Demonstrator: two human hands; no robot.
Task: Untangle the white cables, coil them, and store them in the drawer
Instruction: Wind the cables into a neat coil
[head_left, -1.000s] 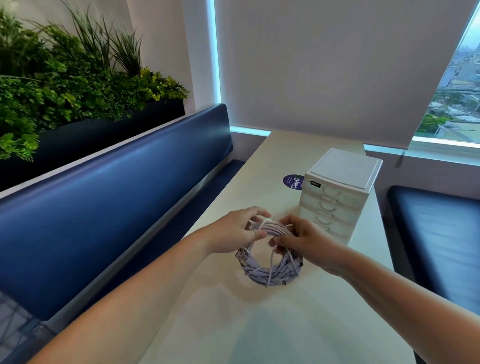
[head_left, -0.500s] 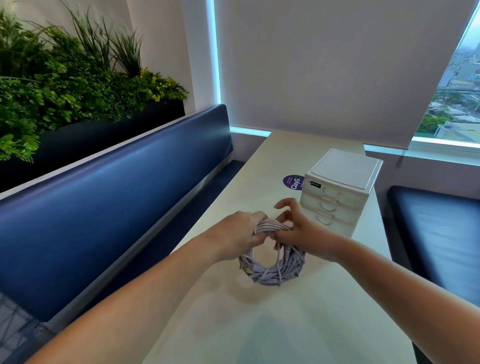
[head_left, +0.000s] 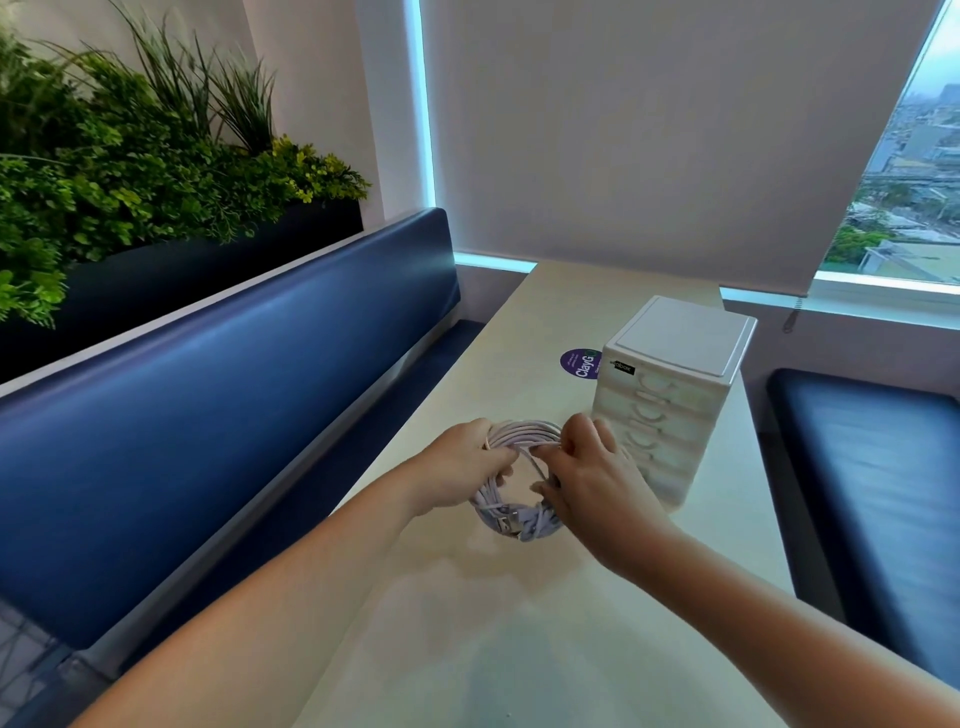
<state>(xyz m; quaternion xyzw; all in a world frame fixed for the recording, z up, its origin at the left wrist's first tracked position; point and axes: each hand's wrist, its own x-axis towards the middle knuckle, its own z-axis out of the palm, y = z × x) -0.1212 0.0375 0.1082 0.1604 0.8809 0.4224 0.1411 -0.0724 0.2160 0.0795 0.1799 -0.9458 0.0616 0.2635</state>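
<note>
A ring-shaped coil of white cables (head_left: 522, 435) is held just above the cream table (head_left: 509, 623). My left hand (head_left: 460, 470) grips the coil's left side, thumb inside the ring. My right hand (head_left: 592, 467) pinches a loose white strand at the coil's right side, and covers that part of the coil. A plug end shows at the coil's lower edge. The white mini drawer chest (head_left: 670, 395) stands just right of my hands, and all its visible drawers are closed.
A round purple sticker (head_left: 579, 362) lies on the table left of the chest. A dark blue bench back (head_left: 208, 395) runs along the left with plants (head_left: 130, 161) above it. Another blue seat (head_left: 872, 467) is at the right.
Both hands have turned the coil, so its plug end now sits at the bottom. My right hand went from raised fingers to pinching a strand over the coil's right side.
</note>
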